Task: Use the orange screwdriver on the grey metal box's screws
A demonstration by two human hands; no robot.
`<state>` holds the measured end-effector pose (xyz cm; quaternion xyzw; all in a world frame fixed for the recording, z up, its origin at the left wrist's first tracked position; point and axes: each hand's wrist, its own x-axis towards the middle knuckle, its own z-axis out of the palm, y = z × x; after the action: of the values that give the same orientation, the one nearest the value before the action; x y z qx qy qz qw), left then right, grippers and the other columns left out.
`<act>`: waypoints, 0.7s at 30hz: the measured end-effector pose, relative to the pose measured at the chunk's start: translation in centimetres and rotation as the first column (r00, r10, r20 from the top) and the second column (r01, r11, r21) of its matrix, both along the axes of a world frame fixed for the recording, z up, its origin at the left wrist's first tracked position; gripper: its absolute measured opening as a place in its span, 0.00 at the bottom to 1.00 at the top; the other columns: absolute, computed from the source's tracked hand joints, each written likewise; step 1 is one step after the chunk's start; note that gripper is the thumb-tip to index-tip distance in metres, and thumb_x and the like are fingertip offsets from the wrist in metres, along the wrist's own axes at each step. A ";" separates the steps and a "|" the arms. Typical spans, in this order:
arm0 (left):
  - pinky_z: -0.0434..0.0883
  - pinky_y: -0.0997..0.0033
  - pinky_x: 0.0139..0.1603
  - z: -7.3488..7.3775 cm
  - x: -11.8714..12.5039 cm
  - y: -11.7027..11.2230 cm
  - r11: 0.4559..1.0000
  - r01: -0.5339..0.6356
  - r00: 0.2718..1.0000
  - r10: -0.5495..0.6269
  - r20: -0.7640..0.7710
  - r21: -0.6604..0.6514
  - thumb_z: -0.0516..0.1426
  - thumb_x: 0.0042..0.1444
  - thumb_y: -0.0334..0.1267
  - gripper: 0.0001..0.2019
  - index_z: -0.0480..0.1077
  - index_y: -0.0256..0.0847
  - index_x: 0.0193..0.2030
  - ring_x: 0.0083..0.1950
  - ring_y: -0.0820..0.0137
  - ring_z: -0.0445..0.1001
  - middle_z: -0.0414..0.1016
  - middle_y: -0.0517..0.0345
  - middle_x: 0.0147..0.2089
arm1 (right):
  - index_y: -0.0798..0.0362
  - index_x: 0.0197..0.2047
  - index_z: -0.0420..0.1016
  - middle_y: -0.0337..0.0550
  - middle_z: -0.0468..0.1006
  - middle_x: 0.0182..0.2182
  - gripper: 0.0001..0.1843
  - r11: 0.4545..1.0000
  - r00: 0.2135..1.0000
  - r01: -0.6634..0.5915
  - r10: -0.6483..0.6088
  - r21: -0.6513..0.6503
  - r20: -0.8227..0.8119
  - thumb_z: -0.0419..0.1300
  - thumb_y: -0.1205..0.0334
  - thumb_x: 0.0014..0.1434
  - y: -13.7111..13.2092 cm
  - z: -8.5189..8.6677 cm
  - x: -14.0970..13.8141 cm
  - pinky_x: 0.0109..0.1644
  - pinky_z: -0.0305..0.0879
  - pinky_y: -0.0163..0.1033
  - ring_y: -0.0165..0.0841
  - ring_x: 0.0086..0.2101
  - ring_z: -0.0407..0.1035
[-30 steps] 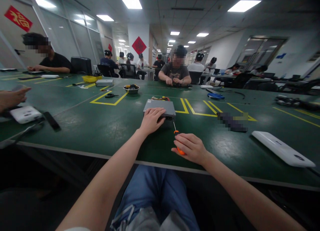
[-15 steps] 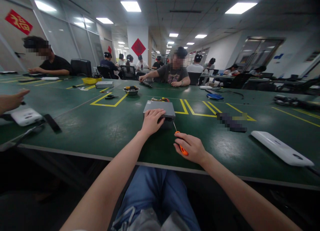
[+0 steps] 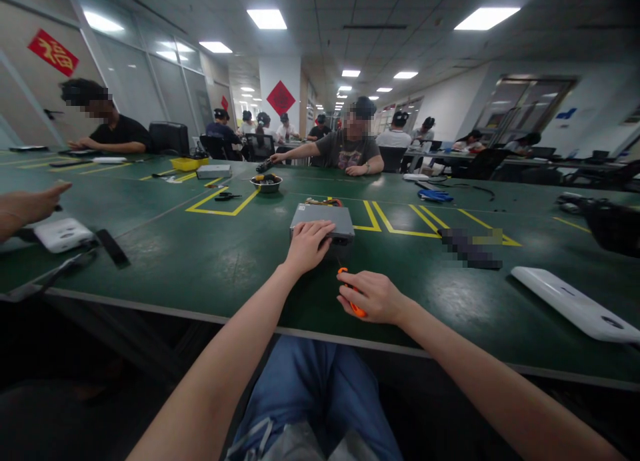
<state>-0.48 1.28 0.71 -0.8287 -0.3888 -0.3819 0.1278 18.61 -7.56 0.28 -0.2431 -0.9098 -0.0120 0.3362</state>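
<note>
The right hand (image 3: 373,298) pinches an orange-handled screwdriver (image 3: 354,307), now tipped so its shaft is hidden; the left hand (image 3: 309,246) stays spread on the grey metal case (image 3: 323,216) (open, gripping nothing).

Green workbench (image 3: 165,248), yellow tape markings (image 3: 220,211); grey metal case (image 3: 320,216), steel bowl (image 3: 266,184), yellow tray (image 3: 183,164), white plastic casing (image 3: 575,312).

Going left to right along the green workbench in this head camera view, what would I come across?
A white plastic device → a black flat slab → a grey metal box under the left hand → an orange-handled screwdriver in the right hand → a long white plastic casing.
</note>
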 end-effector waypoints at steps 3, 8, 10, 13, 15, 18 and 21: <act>0.54 0.61 0.58 0.0 0.0 0.0 1.000 0.000 1.000 0.000 -0.003 -0.008 0.47 0.61 0.36 0.17 0.63 0.47 0.56 0.57 0.67 0.63 0.68 0.58 0.57 | 0.50 0.35 0.73 0.45 0.77 0.38 0.04 0.993 1.000 -0.005 0.003 0.116 0.011 0.58 0.63 0.55 0.3 0.0 -0.7 0.35 0.69 0.36 0.29 0.29 0.71; 0.54 0.61 0.58 0.0 0.1 0.0 1.000 -0.013 1.000 0.013 -0.001 -0.023 0.49 0.60 0.36 0.17 0.63 0.48 0.56 0.57 0.67 0.64 0.68 0.59 0.57 | 0.55 0.34 0.70 0.49 0.76 0.37 0.03 0.864 0.985 0.016 -0.101 0.503 0.143 0.55 0.66 0.56 0.2 -0.2 -1.2 0.31 0.67 0.35 0.30 0.27 0.70; 0.55 0.61 0.57 0.1 0.1 -0.1 1.000 -0.021 1.000 0.021 -0.002 -0.023 0.48 0.61 0.36 0.16 0.63 0.48 0.55 0.57 0.67 0.64 0.67 0.59 0.57 | 0.56 0.34 0.69 0.49 0.76 0.36 0.02 0.850 0.984 0.029 -0.117 0.527 0.134 0.55 0.67 0.56 0.1 -0.1 -1.2 0.31 0.67 0.35 0.30 0.28 0.70; 0.55 0.62 0.57 0.2 0.1 -0.1 1.000 -0.022 1.000 0.022 -0.010 -0.009 0.48 0.61 0.36 0.16 0.63 0.48 0.55 0.57 0.68 0.64 0.68 0.59 0.57 | 0.55 0.33 0.68 0.49 0.76 0.36 0.02 0.850 0.985 0.064 -0.137 0.523 0.102 0.55 0.67 0.55 0.1 0.1 -1.2 0.30 0.67 0.34 0.30 0.29 0.70; 0.56 0.63 0.57 0.2 0.1 -0.1 1.000 -0.019 1.000 0.019 -0.011 0.004 0.48 0.61 0.35 0.17 0.63 0.48 0.56 0.57 0.68 0.64 0.68 0.60 0.57 | 0.55 0.34 0.67 0.48 0.76 0.36 0.02 0.850 0.985 0.073 -0.142 0.521 0.094 0.55 0.67 0.55 0.2 0.1 -1.2 0.31 0.67 0.34 0.30 0.29 0.70; 0.56 0.63 0.56 0.2 0.2 -0.1 1.000 -0.020 1.000 0.020 -0.003 0.007 0.49 0.60 0.35 0.16 0.63 0.48 0.55 0.57 0.69 0.64 0.68 0.60 0.57 | 0.55 0.35 0.67 0.49 0.75 0.37 0.02 0.855 0.984 0.079 -0.148 0.512 0.096 0.55 0.66 0.56 0.3 0.0 -1.3 0.31 0.68 0.34 0.30 0.29 0.70; 0.55 0.62 0.57 0.2 0.2 -0.1 1.000 -0.021 1.000 0.021 -0.007 -0.007 0.48 0.61 0.36 0.16 0.64 0.47 0.55 0.57 0.68 0.64 0.68 0.59 0.57 | 0.56 0.38 0.67 0.53 0.74 0.40 0.11 0.884 0.986 0.072 -0.133 0.462 0.101 0.54 0.57 0.57 0.1 -0.2 -1.4 0.33 0.70 0.36 0.34 0.33 0.72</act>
<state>-0.25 1.18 0.89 -0.8263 -0.3985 -0.3761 0.1301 17.16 -7.47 0.11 -0.2039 -0.8872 -0.2589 0.3229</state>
